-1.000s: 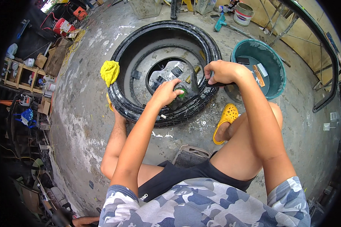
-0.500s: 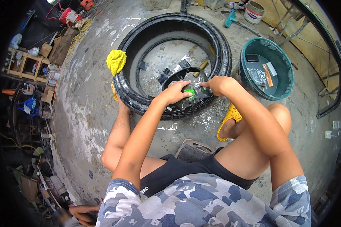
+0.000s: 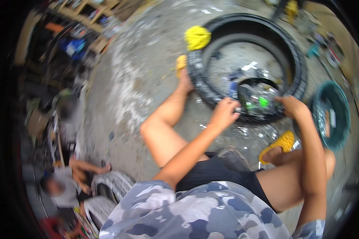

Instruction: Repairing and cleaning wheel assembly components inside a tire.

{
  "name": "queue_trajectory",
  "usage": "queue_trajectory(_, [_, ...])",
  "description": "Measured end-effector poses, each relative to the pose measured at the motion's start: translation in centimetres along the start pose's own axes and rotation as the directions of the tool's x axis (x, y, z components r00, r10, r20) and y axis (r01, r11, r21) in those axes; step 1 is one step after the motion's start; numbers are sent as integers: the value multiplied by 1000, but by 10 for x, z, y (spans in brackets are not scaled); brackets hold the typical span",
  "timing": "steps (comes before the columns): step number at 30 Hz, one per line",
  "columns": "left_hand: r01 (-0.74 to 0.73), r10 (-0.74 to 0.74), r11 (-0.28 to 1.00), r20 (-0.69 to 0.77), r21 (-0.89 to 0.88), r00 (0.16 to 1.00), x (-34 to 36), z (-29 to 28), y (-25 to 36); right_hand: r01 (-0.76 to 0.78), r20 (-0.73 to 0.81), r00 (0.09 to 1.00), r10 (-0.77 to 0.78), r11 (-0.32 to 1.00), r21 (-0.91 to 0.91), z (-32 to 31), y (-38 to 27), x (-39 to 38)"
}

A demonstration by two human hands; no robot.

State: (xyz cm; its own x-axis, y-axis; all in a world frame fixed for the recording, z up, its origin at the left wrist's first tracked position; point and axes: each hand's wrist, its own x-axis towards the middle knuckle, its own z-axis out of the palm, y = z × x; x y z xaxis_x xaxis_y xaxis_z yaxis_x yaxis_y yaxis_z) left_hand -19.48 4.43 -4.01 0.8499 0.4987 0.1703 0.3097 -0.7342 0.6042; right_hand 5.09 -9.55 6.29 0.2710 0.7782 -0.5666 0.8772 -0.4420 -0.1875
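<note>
A large black tire (image 3: 300, 65) lies flat and wet on the floor in front of me. Over its near side is a shiny black piece with a curved, loop-like top edge (image 3: 251, 93) and bright green spots; blur hides its exact kind. My right hand (image 3: 294, 106) is closed at the right edge of this piece, fingers bent over it. At its left edge, my left hand (image 3: 226, 112) has its fingers curled together, with a small pale bit at the tips that I cannot make out. A bunched yellow cloth (image 3: 197, 38) rests on the tire's far left rim.
To the right stands a teal tub (image 3: 341, 137) holding water and several small items. My feet, in yellow clogs (image 3: 282, 142), flank the tire. At lower left a person (image 3: 62, 189) sits by other tires (image 3: 113, 184), another person below. Clutter and a wooden frame (image 3: 81, 12) line the left.
The view has turned left, bringing people and other tires into sight. My left hand has come off the black piece's face to its left edge, fingers now curled. The right hand stays at its right edge.
</note>
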Motion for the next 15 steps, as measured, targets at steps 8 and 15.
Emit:
queue_trajectory(8, [25,-20,998,-91,58,996,7,18,14,133,-43,990,-131,990,39,26,59,28])
queue_trajectory(15, [87,-80,986,-56,139,995,4,36,4,-232,157,968,198,941,245,-15,-34,-6])
